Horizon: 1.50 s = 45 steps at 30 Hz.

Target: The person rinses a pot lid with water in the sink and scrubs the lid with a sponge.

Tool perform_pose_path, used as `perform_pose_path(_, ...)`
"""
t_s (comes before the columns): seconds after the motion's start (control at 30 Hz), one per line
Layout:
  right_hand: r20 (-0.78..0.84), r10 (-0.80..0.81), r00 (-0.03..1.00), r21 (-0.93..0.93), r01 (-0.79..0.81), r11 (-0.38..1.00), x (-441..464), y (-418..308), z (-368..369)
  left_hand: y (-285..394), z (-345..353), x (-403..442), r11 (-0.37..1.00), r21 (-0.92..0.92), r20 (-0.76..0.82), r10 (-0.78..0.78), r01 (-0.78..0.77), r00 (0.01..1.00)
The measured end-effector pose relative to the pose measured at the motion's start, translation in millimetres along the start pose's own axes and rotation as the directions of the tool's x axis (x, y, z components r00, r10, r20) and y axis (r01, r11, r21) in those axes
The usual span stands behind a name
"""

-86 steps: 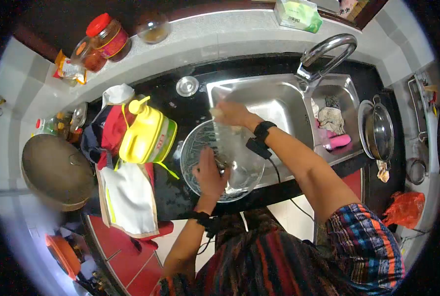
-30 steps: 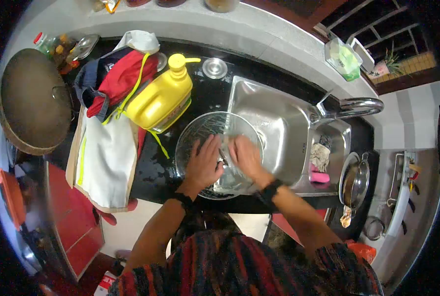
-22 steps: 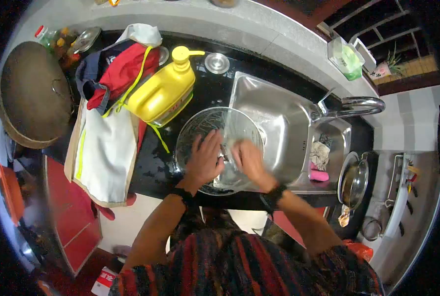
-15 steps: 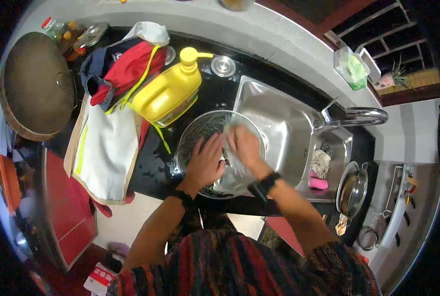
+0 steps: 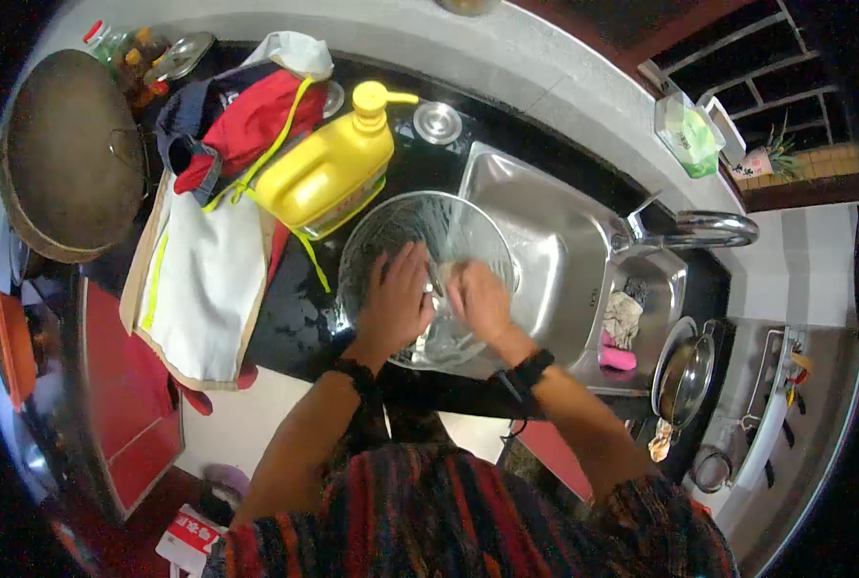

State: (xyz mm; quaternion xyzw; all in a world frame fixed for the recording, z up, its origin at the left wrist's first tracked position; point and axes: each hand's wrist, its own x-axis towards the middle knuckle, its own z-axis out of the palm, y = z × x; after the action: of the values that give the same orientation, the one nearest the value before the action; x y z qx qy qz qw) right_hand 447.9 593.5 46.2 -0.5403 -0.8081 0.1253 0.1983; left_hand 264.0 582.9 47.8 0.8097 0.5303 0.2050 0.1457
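A large round clear glass piece, like a pot lid with a pale rim (image 5: 502, 236), lies on the black counter and overlaps the sink's left edge. Whitish smears, perhaps suds, cover its surface. My left hand (image 5: 403, 289) rests on it with fingers stretched out and flat. Beside it, my right hand (image 5: 481, 299) is closed with curled fingers over the glass. Something small and pale shows between the hands, but I cannot make out what it is. Behind the glass stands a yellow pump bottle (image 5: 328, 178).
The steel sink (image 5: 535, 241) and its faucet (image 5: 709, 229) are to the right, with a rag (image 5: 624, 320) and a pink item (image 5: 618, 358) in the smaller basin. Left are red-and-white fabric (image 5: 208, 289) and a large dark pan (image 5: 73, 159). A metal lid (image 5: 437, 123) lies behind.
My right hand has moved down and slightly right on the glass. The pale streak by its fingers has shrunk. My left hand stays flat, shifted a little upward.
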Motion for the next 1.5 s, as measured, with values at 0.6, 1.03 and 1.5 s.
perform_pose_path(0.6, -0.17, 0.09, 0.981, -0.092, -0.107, 0.99, 87.1, 56.6, 10.2, 7.0, 3.6, -4.0, 0.993, -0.002, 0.019, 0.122, -0.122, 0.992)
perform_pose_path(1.03, -0.15, 0.284, 0.947, -0.114, -0.302, 0.946, 40.7, 59.5, -14.4, 9.3, -0.5, -4.5, 0.998, -0.003, 0.127, 0.059, -0.06, 0.99)
perform_pose_path(1.5, -0.179, 0.292, 0.939, 0.085, -0.281, 0.956, -82.0, 32.9, -22.4, 19.0, 8.0, 7.9, 1.0, 0.021, 0.113, 0.011, -0.014, 0.993)
